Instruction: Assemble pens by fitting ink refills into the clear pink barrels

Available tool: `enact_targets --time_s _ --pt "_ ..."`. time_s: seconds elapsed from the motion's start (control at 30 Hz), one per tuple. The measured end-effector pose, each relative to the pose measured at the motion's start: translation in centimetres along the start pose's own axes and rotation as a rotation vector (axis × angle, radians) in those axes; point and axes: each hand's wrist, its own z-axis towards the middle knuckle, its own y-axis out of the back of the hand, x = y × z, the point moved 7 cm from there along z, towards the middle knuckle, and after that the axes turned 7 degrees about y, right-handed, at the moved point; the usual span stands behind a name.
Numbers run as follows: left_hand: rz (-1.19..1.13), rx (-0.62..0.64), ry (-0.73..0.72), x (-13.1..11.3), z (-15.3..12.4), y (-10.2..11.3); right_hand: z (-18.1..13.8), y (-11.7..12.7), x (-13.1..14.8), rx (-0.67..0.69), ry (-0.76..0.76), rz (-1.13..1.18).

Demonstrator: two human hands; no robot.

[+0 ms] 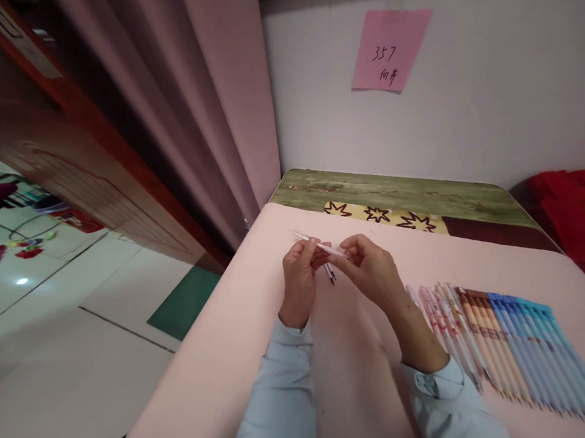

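Observation:
Between my two hands is a slim whitish pen, slanting from upper left to lower right above the table. My left hand pinches it near the middle with thumb and fingers. The fingertips of my right hand close on its lower right end. Just beneath, parts of one or two thin pens with dark tips show; whether they lie on the table or are held, I cannot tell. To the right of my right forearm lies a row of several pens, side by side, in pinkish white, brown-orange, blue and teal.
A pink cover spreads over the table, with a green wood-look strip at the far edge. A pink note hangs on the wall. Left are a curtain and wooden door; right is a red cloth item.

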Motion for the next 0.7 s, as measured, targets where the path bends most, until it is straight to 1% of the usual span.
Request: enact_targets --time_s 0.1,0.2,0.27,0.4,0.5,0.6,0.67,0.7 --pt "0.004 -0.002 -0.003 -0.1 0.0 0.0 0.0 -0.1 -0.1 0.002 0.020 -0.002" --pt "0.010 -0.008 0.009 0.0 0.0 0.0 0.0 -0.5 -0.6 0.052 -0.034 0.033" --pt "0.012 -0.003 0.013 -0.1 0.0 0.0 0.0 -0.7 -0.8 0.062 -0.054 0.050" --pt "0.020 -0.008 0.001 -0.3 -0.1 0.1 0.1 -0.3 -0.4 0.002 0.001 0.019" --pt "0.043 -0.006 -0.005 -0.2 -0.1 0.0 0.1 -0.4 -0.5 0.037 -0.001 0.032" --pt "0.062 -0.002 0.001 0.1 0.1 0.1 0.0 -1.0 -1.0 0.074 -0.070 0.119" --pt "0.050 -0.025 -0.006 -0.2 0.2 0.4 -0.1 -1.6 -1.3 0.026 -0.129 0.240" --pt "0.033 -0.052 -0.020 -0.6 0.2 0.7 -0.2 -2.0 -1.6 -0.020 -0.168 0.316"
